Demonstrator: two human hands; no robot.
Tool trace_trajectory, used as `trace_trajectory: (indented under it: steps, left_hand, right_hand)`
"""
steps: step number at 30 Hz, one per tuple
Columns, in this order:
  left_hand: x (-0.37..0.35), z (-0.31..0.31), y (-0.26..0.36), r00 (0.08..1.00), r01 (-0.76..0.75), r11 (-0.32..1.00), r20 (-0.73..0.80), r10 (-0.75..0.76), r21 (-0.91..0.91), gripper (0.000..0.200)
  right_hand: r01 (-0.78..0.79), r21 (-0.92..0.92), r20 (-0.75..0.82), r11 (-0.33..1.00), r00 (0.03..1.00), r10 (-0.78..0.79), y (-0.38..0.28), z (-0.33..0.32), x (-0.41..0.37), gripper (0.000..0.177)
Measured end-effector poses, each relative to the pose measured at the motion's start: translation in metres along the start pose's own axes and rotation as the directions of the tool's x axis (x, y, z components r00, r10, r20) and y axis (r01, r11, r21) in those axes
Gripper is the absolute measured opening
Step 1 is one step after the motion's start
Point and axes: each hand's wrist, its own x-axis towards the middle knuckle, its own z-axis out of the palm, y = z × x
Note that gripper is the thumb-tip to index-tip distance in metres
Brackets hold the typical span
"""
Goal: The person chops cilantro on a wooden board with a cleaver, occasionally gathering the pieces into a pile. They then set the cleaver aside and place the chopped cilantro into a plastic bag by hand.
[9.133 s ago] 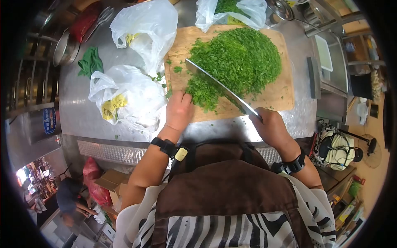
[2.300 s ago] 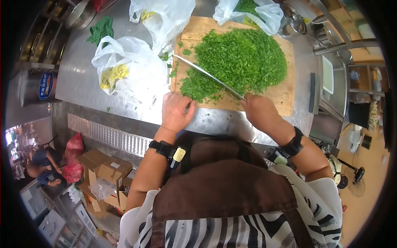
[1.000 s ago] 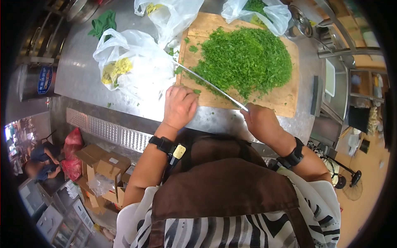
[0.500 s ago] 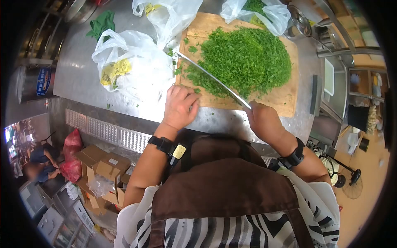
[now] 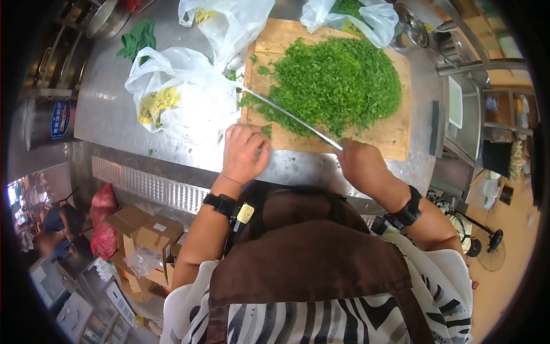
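My right hand (image 5: 364, 166) grips the handle of a kitchen knife (image 5: 289, 114). The blade, seen nearly edge-on, slants up and left across the lower left side of a heap of finely chopped green herbs (image 5: 338, 83). The herbs cover much of a wooden cutting board (image 5: 389, 148). At the board's lower left corner rests my left hand (image 5: 245, 152), loosely bent, with the thumb apart from the fingers and nothing visible held. The fingertips touch the corner area; their undersides are hidden. Bits of herb lie beside the board's left edge.
Left of the board, a white plastic bag (image 5: 166, 86) with yellow print lies on the steel table (image 5: 106, 114). Another bag (image 5: 235, 28) and a bag with greens (image 5: 378, 23) are at the back. Cardboard boxes (image 5: 152, 235) and a seated person (image 5: 60, 223) are lower left.
The knife's tip has shifted slightly left and down, and the blade appears thinner. My right hand has moved slightly left. My left hand stays by the board corner.
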Motion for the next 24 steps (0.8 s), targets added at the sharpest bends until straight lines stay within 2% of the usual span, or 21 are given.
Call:
trace_trajectory:
  steps: [2,9,11,18,24]
  left_hand:
    - [-0.002,0.002,0.0,1.0,0.01,1.0,0.016,-0.01,0.004,0.015]
    - [-0.006,0.004,0.001,1.0,-0.003,0.999,0.026,0.002,0.036,0.013]
    - [-0.001,0.003,0.0,1.0,-0.013,0.998,0.018,0.012,0.054,0.014]
    - [-0.008,-0.006,0.003,0.999,0.035,0.998,0.011,-0.035,-0.051,0.019]
    - [-0.014,-0.01,-0.007,0.999,-0.005,1.0,0.05,0.006,-0.009,0.017]
  right_hand:
    - [0.03,0.002,0.03,1.0,0.999,-0.03,0.006,0.011,0.001,0.021]
    - [0.072,0.037,-0.012,0.997,0.997,-0.072,0.003,0.007,-0.003,0.022]
    - [0.077,-0.017,0.058,0.997,0.995,-0.076,0.007,0.009,0.0,0.02]
    - [0.135,0.085,-0.04,0.987,0.99,-0.132,-0.009,-0.001,-0.014,0.02]
    - [0.126,0.034,0.055,0.991,0.99,-0.127,-0.004,0.01,-0.006,0.021]
